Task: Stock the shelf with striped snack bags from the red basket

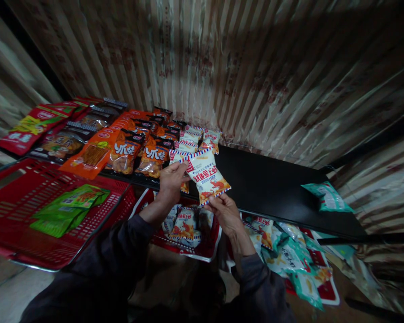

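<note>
Between my hands is a white snack bag (208, 175) with red lettering and a striped edge, held tilted above the front of the black shelf (269, 179). My left hand (172, 181) is closed on its upper left side. At the bottom edge, my right hand (225, 213) pinches it between thumb and fingers. Behind the bag, similar white bags (191, 134) stand in rows on the shelf. Left of them are orange snack bags (154, 154) with black tops. Below my hands, more white bags (184, 224) lie in a red basket (207, 258).
A large red basket (6, 224) holding green packets (70, 208) is at the left. Teal bags (291, 255) fill a basket at lower right. One teal bag (328, 197) lies at the shelf's right end. Red packets (33, 128) sit far left, before a corrugated wall (195, 58).
</note>
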Tool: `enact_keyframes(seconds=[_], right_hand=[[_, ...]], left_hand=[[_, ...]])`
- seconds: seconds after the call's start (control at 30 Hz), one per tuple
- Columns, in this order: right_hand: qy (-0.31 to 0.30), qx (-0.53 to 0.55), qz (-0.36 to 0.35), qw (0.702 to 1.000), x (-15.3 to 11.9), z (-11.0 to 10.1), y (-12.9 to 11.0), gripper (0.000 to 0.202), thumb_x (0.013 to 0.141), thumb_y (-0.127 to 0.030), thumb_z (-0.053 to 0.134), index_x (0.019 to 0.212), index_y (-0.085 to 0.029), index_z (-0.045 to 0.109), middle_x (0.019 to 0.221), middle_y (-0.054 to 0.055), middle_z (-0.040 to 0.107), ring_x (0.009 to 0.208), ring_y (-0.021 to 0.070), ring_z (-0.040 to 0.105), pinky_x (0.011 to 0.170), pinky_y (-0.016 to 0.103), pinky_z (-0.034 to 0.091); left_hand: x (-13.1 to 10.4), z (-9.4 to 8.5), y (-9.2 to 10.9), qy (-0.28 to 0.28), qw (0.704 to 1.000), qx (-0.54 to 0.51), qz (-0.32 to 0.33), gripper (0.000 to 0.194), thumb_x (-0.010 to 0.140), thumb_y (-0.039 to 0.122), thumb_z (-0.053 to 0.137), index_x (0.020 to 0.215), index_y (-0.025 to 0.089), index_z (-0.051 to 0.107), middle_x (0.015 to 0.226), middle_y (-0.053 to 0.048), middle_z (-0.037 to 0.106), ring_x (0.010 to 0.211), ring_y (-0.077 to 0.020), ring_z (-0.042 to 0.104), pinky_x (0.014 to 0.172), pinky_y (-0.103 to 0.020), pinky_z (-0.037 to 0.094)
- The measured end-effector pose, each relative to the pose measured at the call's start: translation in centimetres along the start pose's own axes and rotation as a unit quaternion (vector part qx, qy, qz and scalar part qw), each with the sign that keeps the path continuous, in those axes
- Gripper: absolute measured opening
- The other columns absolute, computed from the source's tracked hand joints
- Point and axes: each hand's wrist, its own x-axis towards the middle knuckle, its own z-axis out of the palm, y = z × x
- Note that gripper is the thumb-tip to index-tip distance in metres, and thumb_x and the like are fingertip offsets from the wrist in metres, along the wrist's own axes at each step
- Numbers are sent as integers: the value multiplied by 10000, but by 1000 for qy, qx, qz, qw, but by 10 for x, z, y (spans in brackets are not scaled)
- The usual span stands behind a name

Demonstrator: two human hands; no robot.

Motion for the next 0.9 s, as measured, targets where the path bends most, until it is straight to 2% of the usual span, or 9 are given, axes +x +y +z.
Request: enact_keyframes(seconds=[0.2,0.37,0.47,0.57,0.7,0.9], right_hand=[[-47,-30,-28,998,-6,0,-2,373,527,-376,887,793,-212,685,669,-31,700,573,111,631,535,216,549],[-54,-58,-21,997,-5,-9,-4,399,515,-388,890,808,-201,693,691,-17,716,590,118,634,543,217,537],[-60,-62,-17,996,-5,-13,-7,391,529,-405,885,793,-188,696,696,-9,707,612,119,631,566,221,538],[-19,-12,-49,999,-4,-15,-11,379,560,-452,863,793,-206,691,764,-16,700,638,104,613,578,209,525],[45,56,-94,993,0,-15,-13,353,542,-455,872,683,-222,646,685,-59,634,583,71,547,532,175,480],[41,41,-114,992,0,-20,-12,360,536,-432,878,640,-213,612,632,-61,610,567,80,516,527,189,452]], left_hand=[[5,-4,6,7,1000,22,11,313,607,432,759,668,152,633,666,-13,670,609,-127,605,519,-210,473],[9,-8,14,-57,997,37,-41,277,574,355,775,718,146,663,666,-6,667,600,-115,603,504,-192,469],[9,-10,16,-71,995,52,-39,312,570,372,781,753,144,672,695,-16,670,604,-115,601,498,-193,462],[9,-11,14,-64,996,58,-27,325,564,376,786,754,142,665,718,-22,677,612,-122,602,501,-204,462],[11,-11,8,-64,995,69,-21,305,552,378,773,713,148,654,673,-7,663,585,-120,585,493,-206,450],[12,-14,13,-107,988,114,-11,304,564,409,771,707,157,678,629,24,638,565,-99,552,534,-203,429]])
